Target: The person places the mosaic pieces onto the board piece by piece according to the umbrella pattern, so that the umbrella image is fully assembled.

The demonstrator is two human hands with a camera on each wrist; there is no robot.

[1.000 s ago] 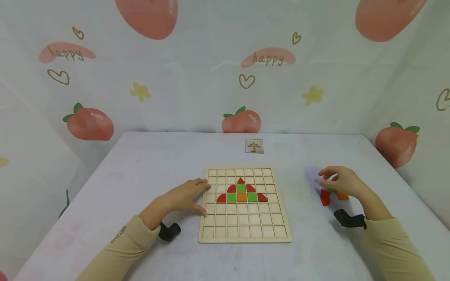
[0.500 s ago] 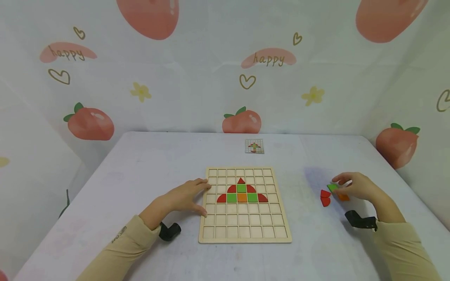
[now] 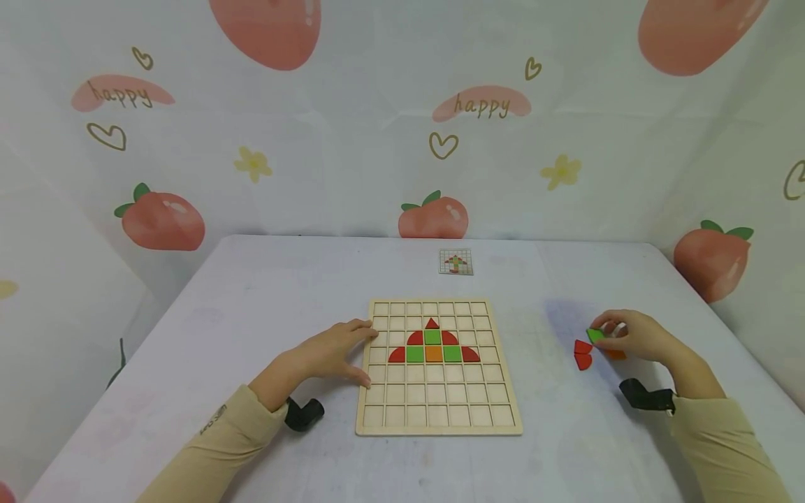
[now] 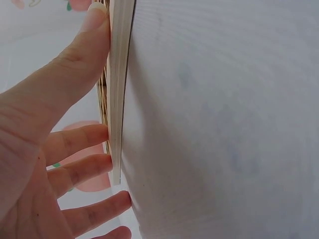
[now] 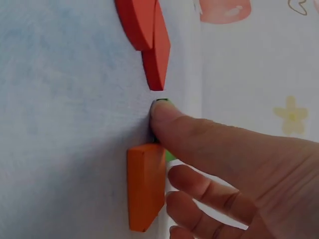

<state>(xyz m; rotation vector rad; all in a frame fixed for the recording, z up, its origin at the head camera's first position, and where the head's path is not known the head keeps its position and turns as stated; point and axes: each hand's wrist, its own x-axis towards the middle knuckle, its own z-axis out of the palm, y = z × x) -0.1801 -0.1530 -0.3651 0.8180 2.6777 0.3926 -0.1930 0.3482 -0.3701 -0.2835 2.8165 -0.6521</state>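
Note:
A wooden grid board lies at the table's centre, with red, green and orange pieces set in it as a pointed shape. My left hand rests with straight fingers against the board's left edge; in the left wrist view the hand has its thumb and fingers along that edge. To the right of the board, my right hand pinches a green piece tilted up off the table. In the right wrist view that hand's thumb covers most of the green piece.
Two red pieces lie just left of my right hand, and an orange block sits under it, also seen in the right wrist view as the orange block. A small pattern card lies behind the board. Printed cloth walls the table.
My right hand has shifted right and nearer, and now pinches the green piece, lifted at a tilt. The left hand and the board have not moved.

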